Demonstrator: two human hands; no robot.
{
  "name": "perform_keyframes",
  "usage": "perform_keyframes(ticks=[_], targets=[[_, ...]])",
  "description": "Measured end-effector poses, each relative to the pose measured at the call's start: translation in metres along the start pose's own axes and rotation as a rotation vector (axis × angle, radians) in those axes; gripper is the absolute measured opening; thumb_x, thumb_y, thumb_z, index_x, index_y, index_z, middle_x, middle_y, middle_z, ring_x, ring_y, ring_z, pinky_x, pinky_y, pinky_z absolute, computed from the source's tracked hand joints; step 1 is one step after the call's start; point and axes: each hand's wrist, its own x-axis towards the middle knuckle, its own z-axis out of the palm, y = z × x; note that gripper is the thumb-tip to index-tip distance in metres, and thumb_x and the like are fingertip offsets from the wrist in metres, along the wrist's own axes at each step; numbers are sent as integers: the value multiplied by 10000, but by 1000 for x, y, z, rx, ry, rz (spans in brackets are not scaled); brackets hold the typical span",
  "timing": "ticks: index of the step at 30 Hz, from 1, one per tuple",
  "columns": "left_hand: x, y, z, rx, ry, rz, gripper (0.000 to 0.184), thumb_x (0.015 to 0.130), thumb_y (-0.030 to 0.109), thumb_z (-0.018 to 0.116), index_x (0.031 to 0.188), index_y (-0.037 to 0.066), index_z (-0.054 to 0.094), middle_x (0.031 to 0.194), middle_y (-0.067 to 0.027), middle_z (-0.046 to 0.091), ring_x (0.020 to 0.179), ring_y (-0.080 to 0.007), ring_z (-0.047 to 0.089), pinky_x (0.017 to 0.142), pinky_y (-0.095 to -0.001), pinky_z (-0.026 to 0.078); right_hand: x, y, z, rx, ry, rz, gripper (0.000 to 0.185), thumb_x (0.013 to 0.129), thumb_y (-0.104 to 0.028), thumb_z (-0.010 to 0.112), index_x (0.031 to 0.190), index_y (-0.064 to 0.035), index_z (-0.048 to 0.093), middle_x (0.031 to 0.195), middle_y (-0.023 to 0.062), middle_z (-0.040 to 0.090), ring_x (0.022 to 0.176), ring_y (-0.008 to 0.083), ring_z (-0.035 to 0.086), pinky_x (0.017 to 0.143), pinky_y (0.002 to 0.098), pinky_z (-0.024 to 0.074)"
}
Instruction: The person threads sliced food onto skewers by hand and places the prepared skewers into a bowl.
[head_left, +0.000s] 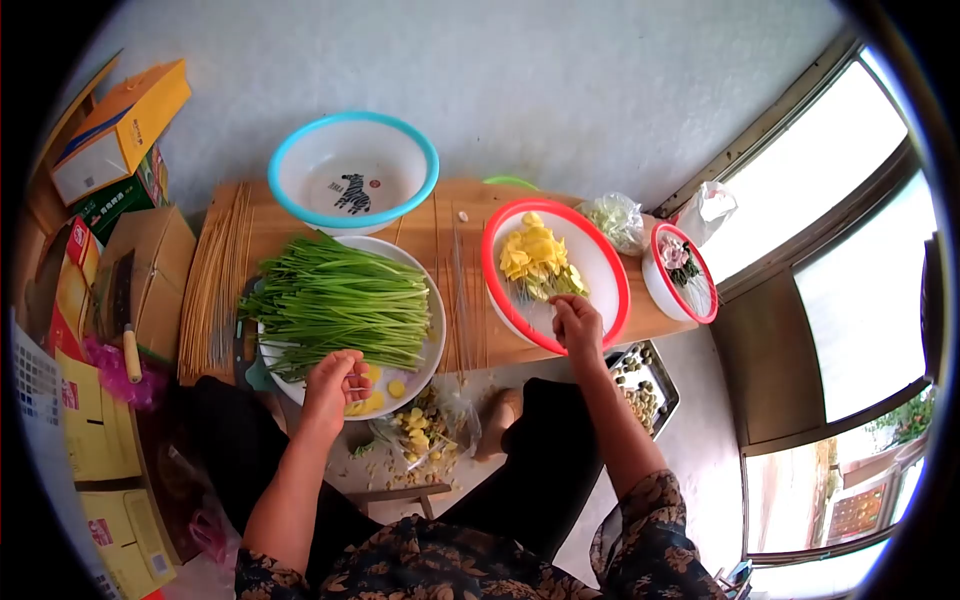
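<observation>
A: From the head view, what of the right hand (580,327)?

B: Over the near side of the red-rimmed basin (598,265); thumb and fingertips drawn together as if pinching; too fine to make out whether round a stick. Just beyond, inside that basin, a heap of yellow slices (533,250), potato by the look; below the heap, thin skewer-like sticks pointing toward the hand.

A: And the left hand (335,390)?

B: Over the near edge of the white plate (420,372), beside some loose yellow slices (397,388); with fingers loosely curled, hard to say whether round anything. Across most of that plate, a thick pile of garlic chives (345,300).

A: How to manage this step well?

B: Seems, from the pose, like laying or straightening skewered slices; so pinch only the bare stick end; lower gently onto the heap; point all sticks 1 way for easy lifting.

A: Anything to guard against?

B: Could split a slice by piercing close to its edge; better to go through the middle, with fingertips clear of the point; draw just 1 stick at a time from the bamboo skewers (212,285), left of the plate.
</observation>
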Motion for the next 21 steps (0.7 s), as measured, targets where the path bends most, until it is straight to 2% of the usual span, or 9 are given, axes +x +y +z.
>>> perform_keyframes(ticks=[2,4,5,7,8,9,11,15,21], targets=[[1,-2,0,5,-5,-1,205,915,213,487,1008,44,558,868,-50,596,674,-146,603,624,-304,526,27,4,-8,-64,35,4,213,878,-183,529,924,-1,630,554,17,520,453,64,444,425,216,341],[1,-3,2,17,-10,-10,213,920,218,481,1007,39,560,868,-50,595,676,-146,602,630,-305,526,51,7,-9,-337,153,-49,205,849,-187,539,888,-16,646,606,95,595,518,161,558,513,296,438],[1,-3,3,15,-10,-6,213,920,218,481,1007,39,560,868,-50,595,676,-146,602,630,-305,526,62,12,-8,-337,153,-54,205,849,-187,539,888,-16,646,606,95,595,518,161,558,513,296,438],[1,-4,4,16,-7,-26,216,921,218,481,1009,38,562,866,-51,595,678,-146,601,631,-303,525,79,15,-4,-648,234,-201,197,825,-188,525,863,-43,653,703,169,637,658,293,627,634,397,476],[1,-6,4,17,-13,-24,222,920,220,484,1013,35,563,872,-57,599,682,-147,600,628,-302,524,83,14,0,-820,267,-230,207,831,-184,483,859,-65,650,782,203,641,762,374,618,695,461,472],[2,-8,4,15,-12,-22,222,920,220,484,1013,35,563,872,-57,599,682,-147,600,628,-302,524,88,14,3,-820,266,-233,207,831,-184,483,859,-65,650,782,203,641,762,374,618,695,461,472],[2,-10,4,27,-23,-32,227,918,221,491,1017,30,564,881,-64,604,690,-148,601,625,-302,523,102,24,10,-1088,246,-167,211,836,-218,497,869,-71,645,794,192,642,787,371,619,700,445,475],[2,-11,6,26,-18,-42,226,914,211,502,1022,25,572,884,-67,603,694,-157,607,614,-302,529,116,41,24,-1159,159,-133,209,833,-223,500,879,-71,636,829,196,642,795,371,622,706,462,479],[4,-14,7,37,-9,-31,228,915,212,516,1028,24,578,881,-60,595,699,-151,609,608,-291,530,101,27,34,-1209,63,-167,196,814,-221,546,916,-75,628,861,183,645,835,358,619,702,457,478]])
